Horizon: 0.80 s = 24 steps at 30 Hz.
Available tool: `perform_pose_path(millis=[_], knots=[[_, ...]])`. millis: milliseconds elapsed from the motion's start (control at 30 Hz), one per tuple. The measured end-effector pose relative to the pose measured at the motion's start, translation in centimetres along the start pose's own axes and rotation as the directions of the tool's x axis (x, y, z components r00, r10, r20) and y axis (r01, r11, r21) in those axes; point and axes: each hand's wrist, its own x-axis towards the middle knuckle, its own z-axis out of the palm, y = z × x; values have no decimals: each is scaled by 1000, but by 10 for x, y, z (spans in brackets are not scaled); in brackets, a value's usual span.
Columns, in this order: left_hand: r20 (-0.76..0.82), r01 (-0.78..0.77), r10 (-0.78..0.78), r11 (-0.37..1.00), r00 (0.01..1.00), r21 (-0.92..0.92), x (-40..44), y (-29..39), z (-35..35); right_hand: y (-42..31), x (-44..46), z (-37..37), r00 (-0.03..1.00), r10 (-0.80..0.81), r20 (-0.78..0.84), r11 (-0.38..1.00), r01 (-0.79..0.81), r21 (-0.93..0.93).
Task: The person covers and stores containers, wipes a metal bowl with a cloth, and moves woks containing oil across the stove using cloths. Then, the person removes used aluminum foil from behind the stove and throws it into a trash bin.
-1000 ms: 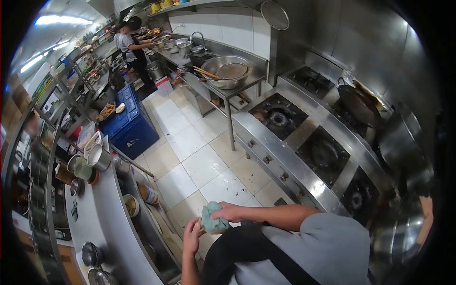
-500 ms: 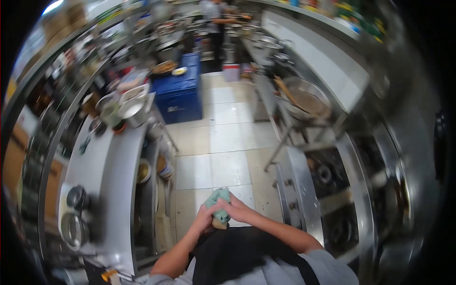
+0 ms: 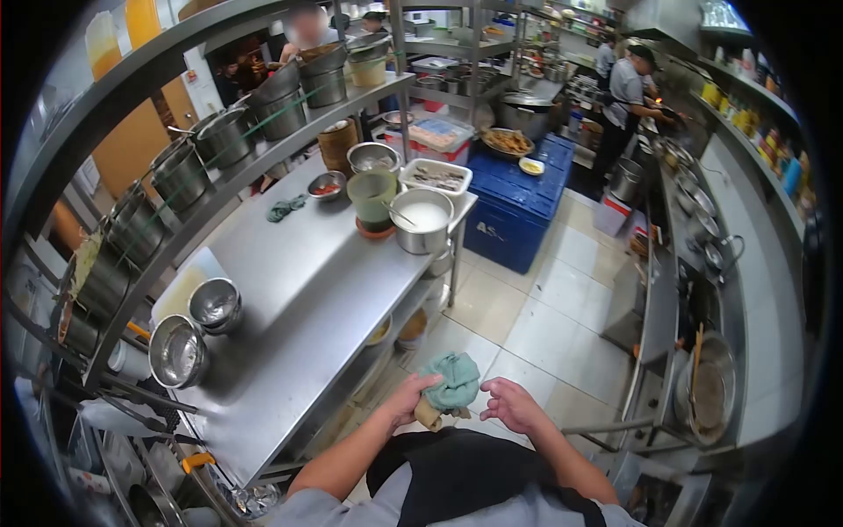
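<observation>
In front of my apron, my left hand [image 3: 406, 400] is closed on a bunched green cloth [image 3: 455, 381]. A tan piece [image 3: 428, 415] pokes out below the cloth by the same hand; I cannot tell what it is. Just right of the cloth is my right hand [image 3: 512, 407], apart from it, fingers loosely curled and spread, holding nothing. To the left stands a steel table [image 3: 290, 299] bearing metal bowls [image 3: 177, 351], a pot of white contents [image 3: 421, 224], a green container [image 3: 372, 195] and another crumpled green cloth [image 3: 286, 207].
A blue chest [image 3: 505, 228] stands ahead, with a tray of food [image 3: 507, 142] on top. Steel pots line the shelf [image 3: 255, 154] above the table. On the right are a cooking counter and a large pan [image 3: 708, 395]. A co-worker [image 3: 628, 105] stands farther back.
My view has swung left, bringing the steel table nearer the middle. My right hand, which was on the green cloth, has come off it; the left hand still holds it.
</observation>
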Motion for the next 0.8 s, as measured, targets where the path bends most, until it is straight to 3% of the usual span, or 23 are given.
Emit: perform_pose_path(millis=[267,333,400,433,467,500,567,600,667,733,800], knots=[[-277,-355,338,935,900,-12,19,107,-28,-65,109,-57,991,133,15,985,-131,-110],[-375,-541,486,840,790,-51,27,131,-40,-83,133,-89,985,173,-24,978,-175,-116],[-520,-526,492,845,698,92,34,154,-47,-99,159,-125,982,183,-53,975,-188,-119],[-779,-355,424,893,462,276,37,150,-53,-107,172,-146,978,187,-89,973,-197,-122],[-911,-122,389,919,139,374,43,154,-40,-114,185,-171,979,185,-90,973,-195,-120],[-869,-1,492,870,62,492,50,151,-46,-120,200,-198,961,234,-146,949,-259,-181],[-772,181,631,752,79,633,51,126,-75,-137,231,-243,943,258,-210,925,-304,-228],[-736,235,656,698,170,677,62,122,-84,-145,243,-263,926,277,-256,923,-331,-198],[-823,171,465,827,327,536,100,123,-22,-171,250,-294,862,328,-386,905,-404,-135],[-773,142,362,856,522,497,148,111,-2,-197,266,-321,853,329,-406,900,-413,-139],[-680,280,271,763,681,583,201,95,7,-222,289,-347,876,262,-406,885,-386,-261]])
